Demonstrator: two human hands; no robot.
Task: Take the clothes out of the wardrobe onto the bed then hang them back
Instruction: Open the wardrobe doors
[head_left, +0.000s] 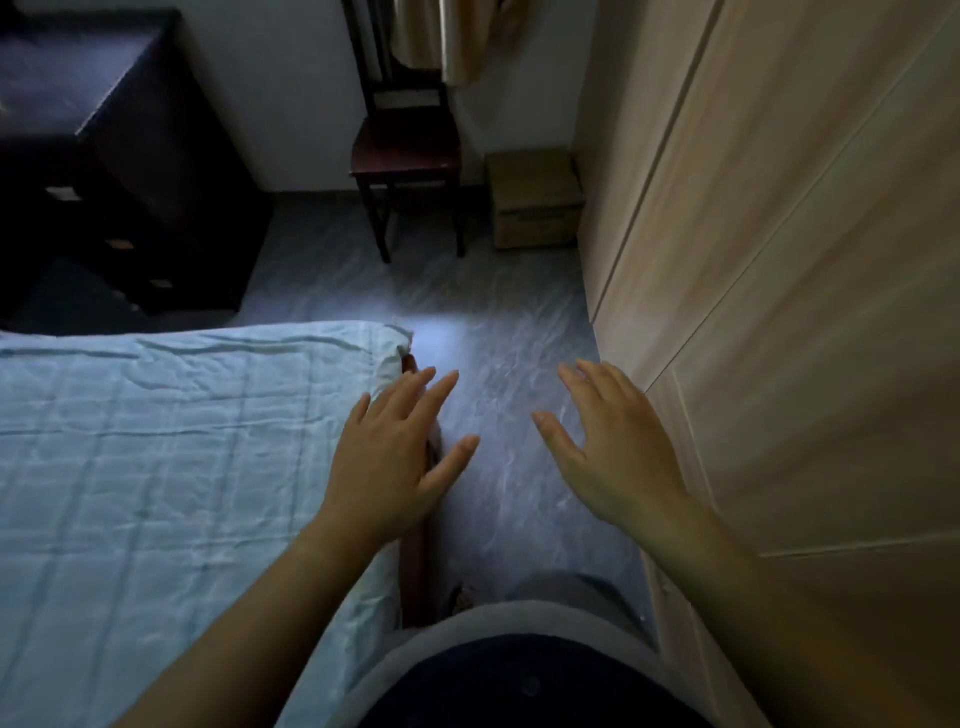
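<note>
The wardrobe (810, 270) stands tall on the right side, with its pale wooden doors shut, so no clothes can be seen. The right hand (618, 447) hangs in the air just beside the wardrobe doors. Its grip is wide open, fingers spread, and it holds nothing. The left hand (395, 452) is over the right edge of the bed (156, 467), near the far right corner. Its grip is wide open too, with nothing in it. The two hands are apart, with the floor (498, 332) showing between them.

The bed has a light green sheet with soft wrinkles, and its top is bare. A dark red frame shows along the right edge. The floor is grey with wavy marks and one bright spot of light. Past the bed stands a dark wooden chair (405, 150) against the wall. A small brown box (535, 197) sits between the chair and the wardrobe. A dark chest of drawers (130, 171) stands at the far left. A beige curtain (447, 36) hangs above the chair.
</note>
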